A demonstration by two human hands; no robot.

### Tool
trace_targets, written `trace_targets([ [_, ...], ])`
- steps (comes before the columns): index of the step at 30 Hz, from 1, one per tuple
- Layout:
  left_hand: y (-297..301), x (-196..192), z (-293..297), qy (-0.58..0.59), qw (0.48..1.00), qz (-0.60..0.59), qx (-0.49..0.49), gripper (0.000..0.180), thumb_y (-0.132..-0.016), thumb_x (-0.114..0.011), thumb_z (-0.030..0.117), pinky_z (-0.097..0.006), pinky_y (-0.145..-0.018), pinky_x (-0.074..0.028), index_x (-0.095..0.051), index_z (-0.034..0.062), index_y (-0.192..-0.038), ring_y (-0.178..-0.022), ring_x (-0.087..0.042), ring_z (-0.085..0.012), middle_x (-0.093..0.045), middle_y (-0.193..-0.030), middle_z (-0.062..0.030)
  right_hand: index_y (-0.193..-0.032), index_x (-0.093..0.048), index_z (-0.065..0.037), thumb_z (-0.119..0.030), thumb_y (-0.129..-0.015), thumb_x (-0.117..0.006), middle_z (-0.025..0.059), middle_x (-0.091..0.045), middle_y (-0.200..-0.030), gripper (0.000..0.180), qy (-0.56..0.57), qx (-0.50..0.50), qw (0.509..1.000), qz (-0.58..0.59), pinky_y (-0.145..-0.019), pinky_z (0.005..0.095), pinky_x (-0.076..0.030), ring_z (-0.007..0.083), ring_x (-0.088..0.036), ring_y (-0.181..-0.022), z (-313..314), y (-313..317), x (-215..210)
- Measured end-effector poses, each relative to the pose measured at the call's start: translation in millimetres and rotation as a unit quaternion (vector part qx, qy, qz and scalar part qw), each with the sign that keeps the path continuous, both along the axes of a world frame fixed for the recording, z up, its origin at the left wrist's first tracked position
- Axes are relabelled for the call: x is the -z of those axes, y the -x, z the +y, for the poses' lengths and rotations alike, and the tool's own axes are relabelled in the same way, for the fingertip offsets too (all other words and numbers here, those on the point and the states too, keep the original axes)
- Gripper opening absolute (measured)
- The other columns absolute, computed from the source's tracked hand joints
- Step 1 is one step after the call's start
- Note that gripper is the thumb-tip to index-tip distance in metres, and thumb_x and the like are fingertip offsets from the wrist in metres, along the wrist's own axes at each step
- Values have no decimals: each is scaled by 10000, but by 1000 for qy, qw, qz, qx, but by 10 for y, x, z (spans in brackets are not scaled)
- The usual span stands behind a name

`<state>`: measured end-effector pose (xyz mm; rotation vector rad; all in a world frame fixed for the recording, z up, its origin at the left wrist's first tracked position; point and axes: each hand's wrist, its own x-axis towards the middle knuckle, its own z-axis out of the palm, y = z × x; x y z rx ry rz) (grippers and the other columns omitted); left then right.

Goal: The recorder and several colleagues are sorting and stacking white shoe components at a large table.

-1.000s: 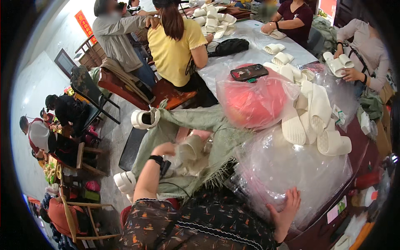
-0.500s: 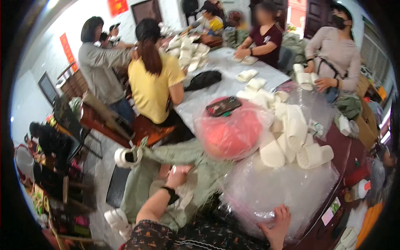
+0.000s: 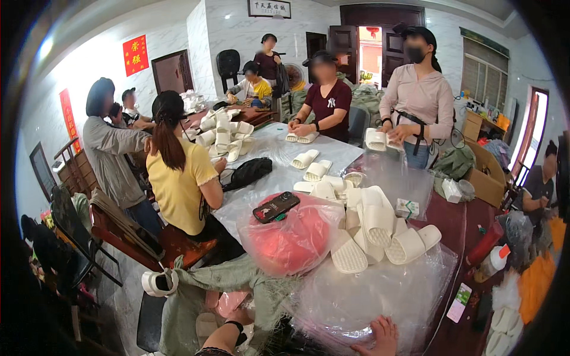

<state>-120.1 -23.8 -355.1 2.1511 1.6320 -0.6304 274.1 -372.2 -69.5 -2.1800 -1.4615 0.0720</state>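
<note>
My left hand (image 3: 238,315) reaches down into a green woven sack (image 3: 187,296), next to pink slippers (image 3: 230,302) and a pale slipper (image 3: 206,325). Its fingers are hidden, so I cannot tell what they hold. Spread on a stack of clear plastic bags (image 3: 356,299) at the table's near edge, my right hand (image 3: 380,339) is open. Beyond it, a heap of cream slippers (image 3: 377,216) lies partly on the bags. Left of the heap, a phone (image 3: 276,206) rests on a red bundle (image 3: 291,237) wrapped in clear plastic.
A person in yellow (image 3: 178,184) sits at the left. Across the table, two people handle cream slippers. A black cloth item (image 3: 248,173) and more slippers (image 3: 222,130) lie farther back. At the right stand a white bottle (image 3: 493,261) and a red cylinder (image 3: 484,243).
The view has tilted upward, so the table and my hands sit lower in the picture. My left hand is still in the sack, my right still on the bags.
</note>
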Motion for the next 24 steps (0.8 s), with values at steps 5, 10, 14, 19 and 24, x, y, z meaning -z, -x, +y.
trace_targets([
  [5,71,-553,-251,-92,995,-28,7,1046,-612,-732,721,-526,-1079,-366,-481,109,-1423,-1308,-418,-485,-470,-1426,-252,-1333,-518,-50,-445,-679,-827,174,-482,-1413,824,-21,-4,1000,0,-1126,512,-292,386,-402,-1347,35,-55,-8],
  [10,9,-1521,-312,-54,996,66,5,875,-654,-701,740,-458,-958,-478,-596,181,-1320,-1189,-555,-395,-593,-1304,-203,-1336,-520,-43,-470,-683,-817,192,-461,-1440,835,-6,10,1000,-10,-1129,517,-288,396,-388,-1357,-44,-68,99],
  [14,-998,-3554,-745,-91,986,-107,94,625,-827,-638,596,-449,-773,-532,-636,112,-1221,-1054,-645,-320,-663,-1172,-142,-1333,-518,-33,-490,-687,-808,214,-450,-1447,843,23,6,1000,-13,-1132,524,-281,411,-366,-1370,-67,-63,109],
  [19,-2049,-3750,-1227,-90,761,-525,371,594,-904,-671,379,-438,-1067,-406,-491,75,-1382,-1308,-463,-387,-480,-1417,-221,-1342,-508,-33,-522,-672,-815,226,-450,-1442,885,16,14,1000,-9,-1134,529,-274,423,-361,-1370,-113,14,108],
  [24,-2851,-3085,-1323,-166,706,-470,502,774,-869,-674,485,-497,-1137,-316,-373,146,-1497,-1427,-281,-438,-273,-1574,-181,-1284,-543,-67,-593,-670,-783,161,-437,-1474,843,51,-10,999,-13,-1144,558,-231,377,-330,-1412,-27,-121,237],
])
